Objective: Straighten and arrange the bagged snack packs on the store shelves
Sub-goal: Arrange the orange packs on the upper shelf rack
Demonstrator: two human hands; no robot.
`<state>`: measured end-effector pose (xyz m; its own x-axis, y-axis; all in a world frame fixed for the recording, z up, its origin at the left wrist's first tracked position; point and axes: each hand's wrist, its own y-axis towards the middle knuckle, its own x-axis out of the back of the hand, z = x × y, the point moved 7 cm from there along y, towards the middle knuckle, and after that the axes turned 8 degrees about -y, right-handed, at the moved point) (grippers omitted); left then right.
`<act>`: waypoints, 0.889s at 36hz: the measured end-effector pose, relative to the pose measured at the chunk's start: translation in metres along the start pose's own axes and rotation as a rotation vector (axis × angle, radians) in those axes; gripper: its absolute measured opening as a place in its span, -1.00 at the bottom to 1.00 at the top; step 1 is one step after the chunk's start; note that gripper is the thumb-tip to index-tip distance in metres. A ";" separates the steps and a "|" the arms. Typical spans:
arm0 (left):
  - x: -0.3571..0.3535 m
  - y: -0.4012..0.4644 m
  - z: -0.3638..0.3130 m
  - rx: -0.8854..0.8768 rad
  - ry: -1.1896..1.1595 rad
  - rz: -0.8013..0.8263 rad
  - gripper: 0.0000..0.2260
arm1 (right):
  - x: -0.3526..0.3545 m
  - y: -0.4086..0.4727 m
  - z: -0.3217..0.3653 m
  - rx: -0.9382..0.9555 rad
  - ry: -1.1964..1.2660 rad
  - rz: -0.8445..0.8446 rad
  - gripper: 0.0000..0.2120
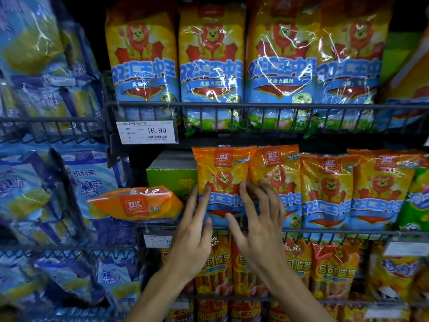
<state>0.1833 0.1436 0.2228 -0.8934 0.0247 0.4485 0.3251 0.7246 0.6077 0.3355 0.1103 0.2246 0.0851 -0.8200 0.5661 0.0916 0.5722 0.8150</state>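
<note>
An orange and blue lion-print snack pack stands upright at the left end of the middle shelf's row. My left hand lies on its left edge with straight fingers. My right hand touches its right edge with spread fingers, partly over the neighbouring pack. Neither hand curls round a pack. Another orange pack lies flat on its side to the left of the row. More upright packs continue to the right.
Large lion packs fill the top wire shelf, above a price tag reading 16.90. A green box sits behind the fallen pack. Blue packs crowd the left rack. Red-orange packs stand on the shelf below.
</note>
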 end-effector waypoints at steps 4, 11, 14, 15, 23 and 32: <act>0.000 -0.004 -0.011 -0.120 0.162 -0.056 -0.35 | -0.001 0.000 0.000 0.038 0.021 0.010 -0.32; -0.011 -0.001 0.001 -0.103 0.302 0.021 -0.38 | -0.001 0.000 0.000 0.050 0.022 0.046 -0.30; -0.006 -0.005 -0.005 -0.106 0.292 0.047 -0.41 | 0.002 0.000 -0.002 0.059 0.082 0.058 -0.32; -0.003 -0.007 -0.007 -0.109 0.283 0.051 -0.42 | 0.004 -0.001 -0.003 0.067 0.109 0.053 -0.33; 0.038 -0.058 0.002 -0.158 0.241 -0.088 -0.60 | 0.010 -0.017 0.007 0.136 0.296 -0.019 -0.42; 0.134 -0.102 0.062 0.110 0.050 -0.513 -0.66 | -0.008 -0.027 0.078 0.155 0.511 0.192 -0.40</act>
<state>0.0108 0.1159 0.1799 -0.9125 -0.3830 0.1436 -0.1872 0.7033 0.6858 0.2551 0.1000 0.2073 0.5586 -0.5666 0.6057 -0.1162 0.6696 0.7335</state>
